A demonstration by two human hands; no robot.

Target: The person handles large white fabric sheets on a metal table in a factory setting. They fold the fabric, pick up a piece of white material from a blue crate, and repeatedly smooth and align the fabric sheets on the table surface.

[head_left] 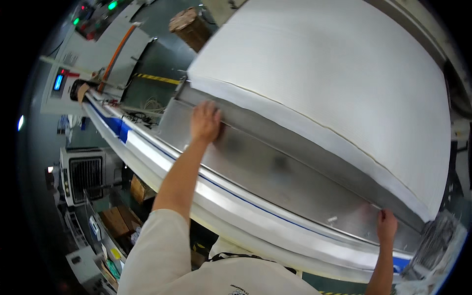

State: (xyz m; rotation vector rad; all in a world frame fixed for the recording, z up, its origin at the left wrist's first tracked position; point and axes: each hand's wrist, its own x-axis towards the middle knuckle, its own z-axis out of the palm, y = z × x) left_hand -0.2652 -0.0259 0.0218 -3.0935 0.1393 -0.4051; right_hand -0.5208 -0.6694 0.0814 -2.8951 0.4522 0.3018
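A long, shiny metal plate (275,164) lies slanting across the middle, in front of a big white slab or stack (319,73) with a finely lined top. Near the plate's left end, my left hand (205,121) has its fingers bent over the far edge. My right hand (387,224) is closed on the same edge near the right end, its fingertips pinched together. What lies under both hands is hidden. A small white scrap (333,219) rests on the metal close to my right hand.
A white rail (236,209) with a blue stripe runs between me and the plate. Clear plastic wrap (435,248) bunches at the right end. Farther left stand a brown paper-wrapped roll (190,28), a white machine (64,91), an air cooler (87,174) and cardboard boxes (117,220).
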